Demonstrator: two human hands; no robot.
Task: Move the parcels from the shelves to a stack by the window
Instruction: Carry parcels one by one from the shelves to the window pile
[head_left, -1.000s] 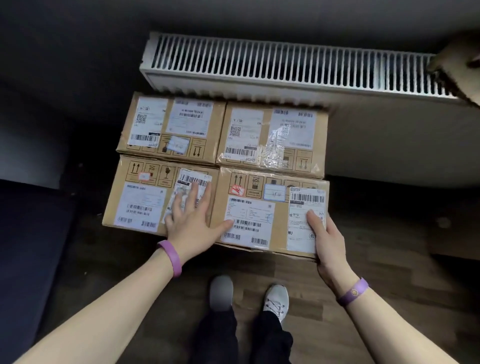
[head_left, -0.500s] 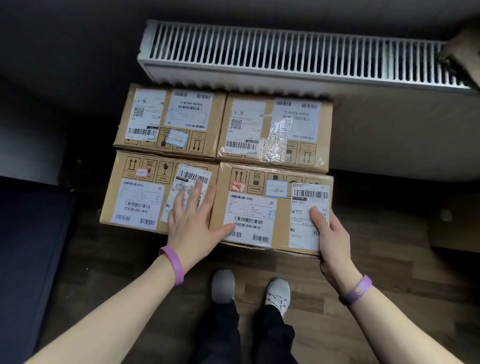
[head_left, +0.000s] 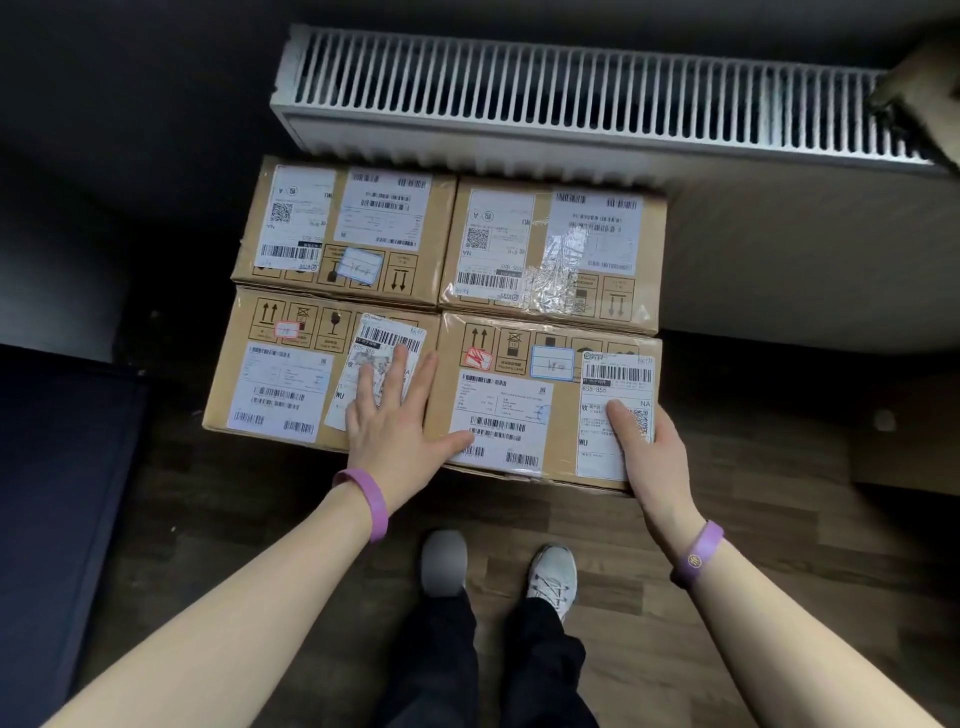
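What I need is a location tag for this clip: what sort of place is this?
Probably an ordinary indoor room, a home or small office rather than a warehouse: a white radiator, a wood-plank floor, and labelled parcels stacked in front of the radiator.

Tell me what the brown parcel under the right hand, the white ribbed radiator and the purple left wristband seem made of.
The brown parcel gripped by the right hand: matt cardboard, probably corrugated, with paper labels and glossy clear tape. The white ribbed radiator: likely painted metal, smooth, slotted grille. The purple left wristband: smooth, plain, probably silicone or rubber.
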